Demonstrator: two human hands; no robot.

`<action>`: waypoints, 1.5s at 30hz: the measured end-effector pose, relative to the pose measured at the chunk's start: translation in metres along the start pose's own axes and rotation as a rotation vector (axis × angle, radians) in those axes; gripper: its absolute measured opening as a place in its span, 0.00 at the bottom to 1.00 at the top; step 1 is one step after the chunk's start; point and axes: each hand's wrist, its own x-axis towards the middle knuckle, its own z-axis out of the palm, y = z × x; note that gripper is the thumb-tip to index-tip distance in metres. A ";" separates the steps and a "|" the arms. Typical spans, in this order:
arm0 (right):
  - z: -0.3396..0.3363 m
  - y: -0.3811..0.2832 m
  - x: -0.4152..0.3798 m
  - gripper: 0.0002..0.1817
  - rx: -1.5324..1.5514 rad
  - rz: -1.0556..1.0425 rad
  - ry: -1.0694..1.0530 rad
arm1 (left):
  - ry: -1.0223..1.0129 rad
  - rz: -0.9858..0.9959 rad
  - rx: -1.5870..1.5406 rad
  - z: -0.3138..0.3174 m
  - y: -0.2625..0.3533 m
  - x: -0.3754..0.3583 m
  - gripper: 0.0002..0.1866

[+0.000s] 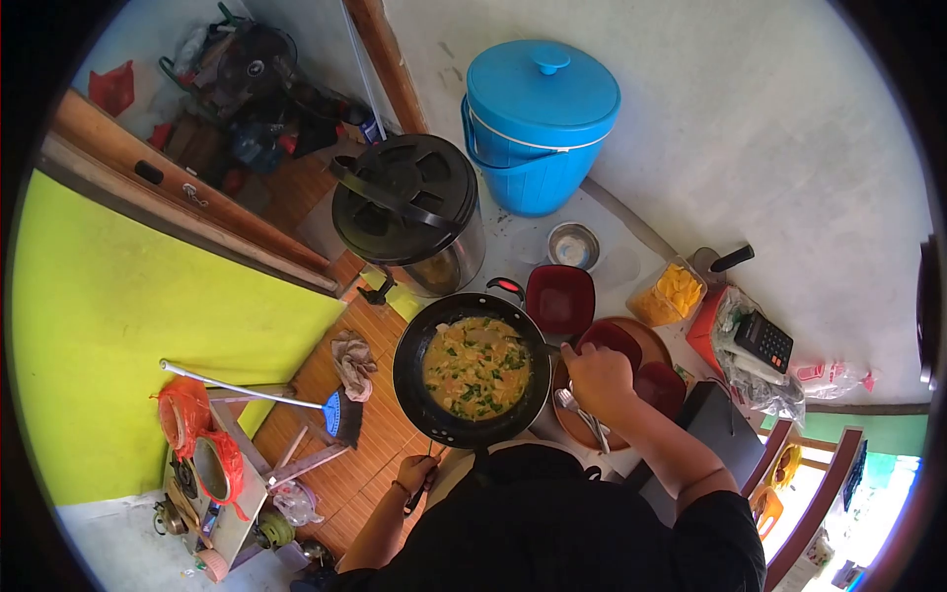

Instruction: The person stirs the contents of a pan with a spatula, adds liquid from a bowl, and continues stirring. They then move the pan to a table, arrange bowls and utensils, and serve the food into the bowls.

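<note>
A black wok (410, 345) is in front of my body, near the table's edge. In it lies a yellowish, saucy food (475, 369) with green pieces. My left hand (414, 474) is closed around the wok's long handle (422, 489) on the near side. Over the wok's right rim, my right hand (600, 379) grips a spatula (541, 348), its head down in the food and partly hidden. A dark red bowl (560, 299) stands just beyond the rim. Below my right hand, a fork and spoon (588, 422) rest on a brown tray (572, 426).
A large black-lidded drink dispenser (406, 202) and a blue lidded bucket (540, 128) stand at the back. Near the wall are a small metal bowl (573, 246), a tub of yellow chips (675, 294) and a calculator (764, 342). A broom (341, 415) is low on the left.
</note>
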 end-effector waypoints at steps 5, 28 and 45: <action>-0.003 -0.004 0.002 0.25 -0.101 0.023 0.052 | 0.067 0.005 0.068 0.003 0.001 0.001 0.18; 0.104 -0.001 -0.013 0.20 0.951 0.129 -0.428 | 0.215 -0.013 0.167 0.007 0.001 0.015 0.23; 0.060 0.003 -0.026 0.20 0.847 0.165 -0.323 | 0.574 0.080 0.811 0.029 0.016 0.001 0.36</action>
